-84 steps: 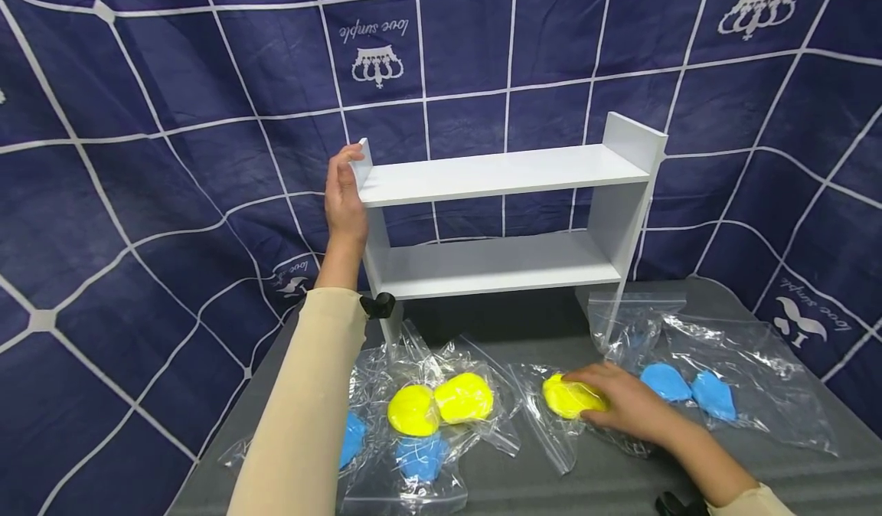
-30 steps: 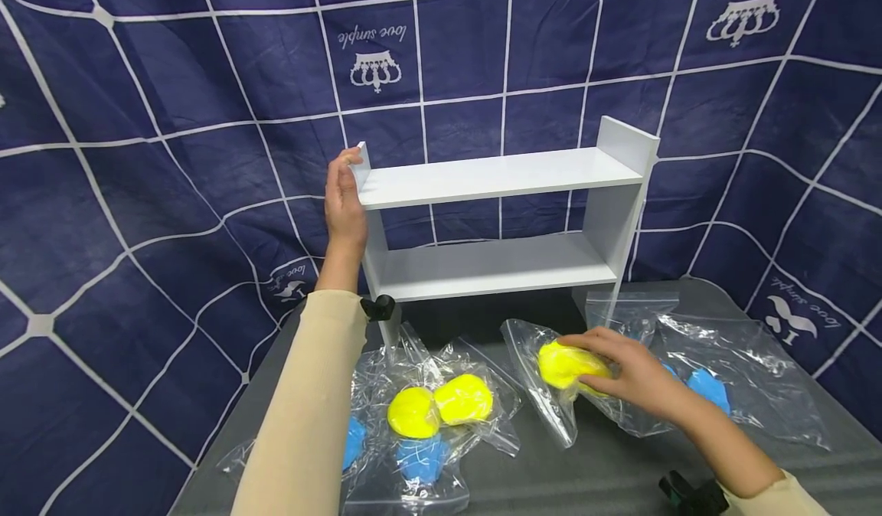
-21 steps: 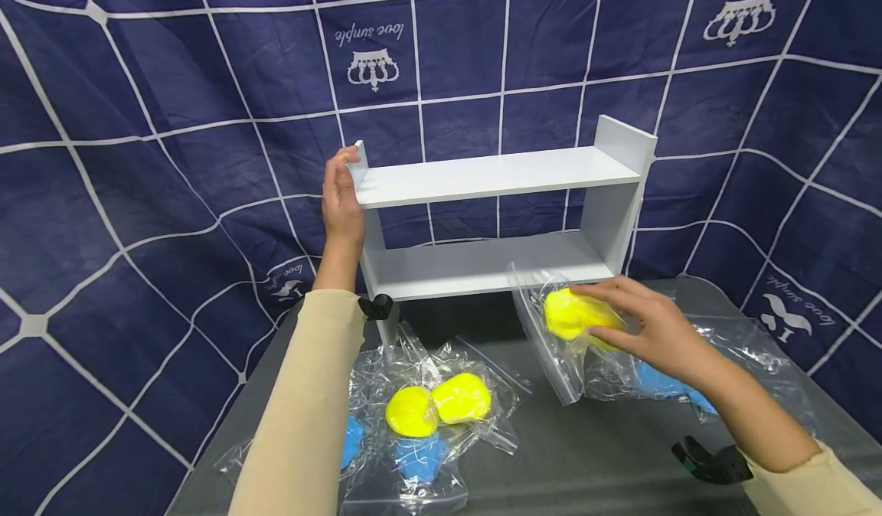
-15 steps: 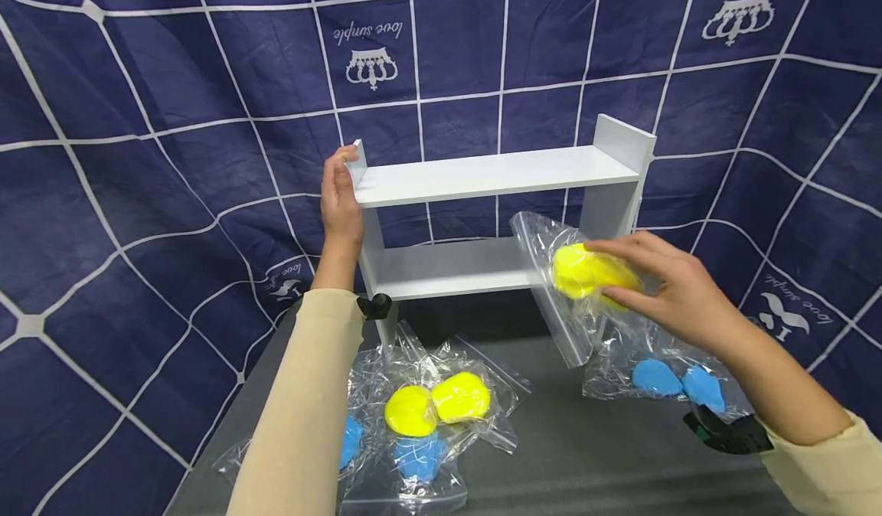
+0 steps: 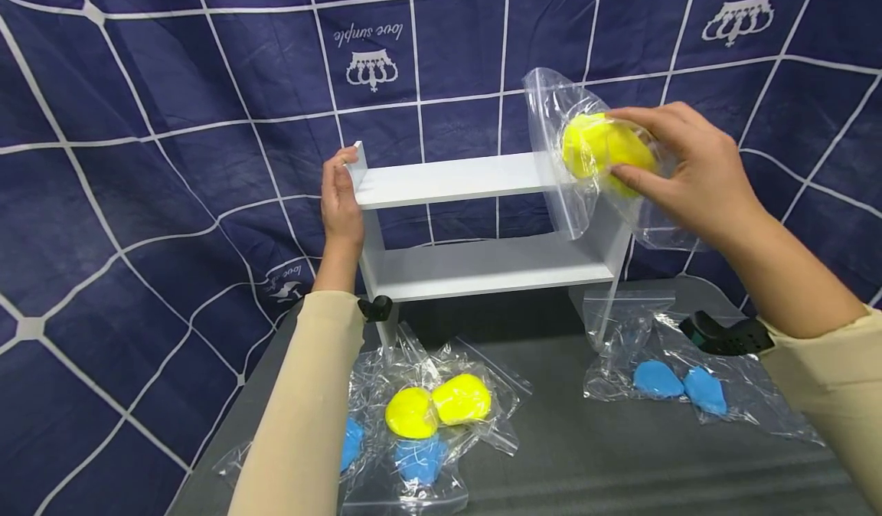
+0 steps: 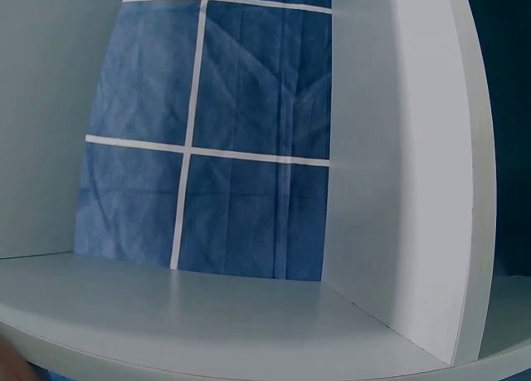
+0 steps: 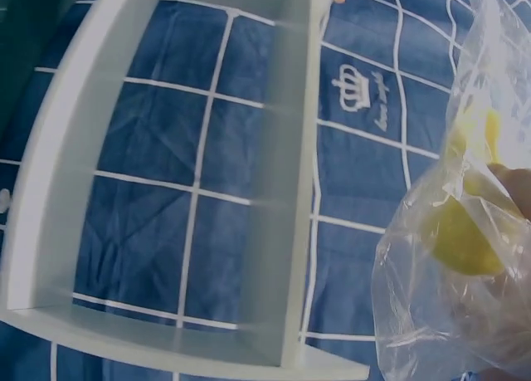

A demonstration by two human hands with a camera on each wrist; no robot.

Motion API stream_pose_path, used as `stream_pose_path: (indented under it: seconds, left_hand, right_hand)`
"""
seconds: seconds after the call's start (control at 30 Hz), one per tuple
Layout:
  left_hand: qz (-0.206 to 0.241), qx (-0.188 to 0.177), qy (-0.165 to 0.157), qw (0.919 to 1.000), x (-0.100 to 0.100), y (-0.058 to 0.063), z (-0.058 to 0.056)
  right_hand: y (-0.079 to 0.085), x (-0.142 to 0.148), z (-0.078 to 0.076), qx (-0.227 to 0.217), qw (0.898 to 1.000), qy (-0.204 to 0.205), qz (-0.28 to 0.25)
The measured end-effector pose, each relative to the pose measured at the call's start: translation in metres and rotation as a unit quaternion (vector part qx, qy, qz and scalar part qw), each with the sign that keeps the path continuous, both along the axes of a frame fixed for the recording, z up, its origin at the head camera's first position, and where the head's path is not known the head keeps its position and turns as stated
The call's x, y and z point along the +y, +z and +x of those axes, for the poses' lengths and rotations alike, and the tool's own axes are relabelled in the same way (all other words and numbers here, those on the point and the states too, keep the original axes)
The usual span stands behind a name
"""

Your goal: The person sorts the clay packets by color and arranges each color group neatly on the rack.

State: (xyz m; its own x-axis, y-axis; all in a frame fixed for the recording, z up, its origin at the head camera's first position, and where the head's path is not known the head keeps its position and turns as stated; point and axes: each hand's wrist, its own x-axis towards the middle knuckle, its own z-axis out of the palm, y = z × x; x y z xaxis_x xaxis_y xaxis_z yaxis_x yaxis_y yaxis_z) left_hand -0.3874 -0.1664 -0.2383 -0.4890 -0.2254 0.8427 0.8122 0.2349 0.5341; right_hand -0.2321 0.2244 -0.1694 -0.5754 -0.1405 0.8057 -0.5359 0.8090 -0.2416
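My right hand [image 5: 696,168] pinches a clear zip bag [image 5: 551,118] holding soft yellow lumps [image 5: 586,145], raised in front of the right end of a white two-tier shelf [image 5: 448,179]. Thumb and fingers press the lumps through the plastic. The bag hides part of the upper board and the right side panel. In the right wrist view the same bag [image 7: 406,273] hangs at the right edge, apart from the shelf. My left hand [image 5: 341,206] grips the top of the shelf's left side panel [image 5: 357,165], fingers curled over its edge.
At front left lie overlapping clear bags with yellow lumps [image 5: 462,397] and blue lumps [image 5: 420,458]. Another bag with two blue lumps [image 5: 658,378] lies by the shelf's right foot. A dark blue checked cloth [image 5: 207,64] hangs behind the grey table [image 5: 551,455].
My right hand has lifted the bag of yellow lumps from the table up to the upper board's height. The bag of blue lumps at right is uncovered. My left hand stays on the shelf.
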Motion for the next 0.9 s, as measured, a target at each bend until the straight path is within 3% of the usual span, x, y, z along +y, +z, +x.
stream_pose_path:
  seconds: [0.2, 0.47, 0.7, 0.9]
  left_hand:
    - [-0.012, 0.011, 0.005, 0.9999, -0.001, 0.000, 0.001]
    - [-0.020, 0.009, 0.008, 0.9997, -0.001, -0.003, 0.002]
    - [-0.002, 0.000, 0.004, 1.0000, 0.001, -0.002, 0.002]
    - [-0.006, 0.010, -0.001, 0.9999, 0.000, -0.002, 0.002]
  right_hand:
    - [0.019, -0.009, -0.027, -0.003, 1.000, -0.011, -0.015]
    - [0.027, -0.018, -0.062, -0.050, 0.998, -0.035, -0.018]
    - [0.023, -0.019, -0.088, -0.087, 0.994, -0.061, -0.014]
    - [0.015, -0.018, -0.102, -0.115, 0.990, -0.079, -0.009]
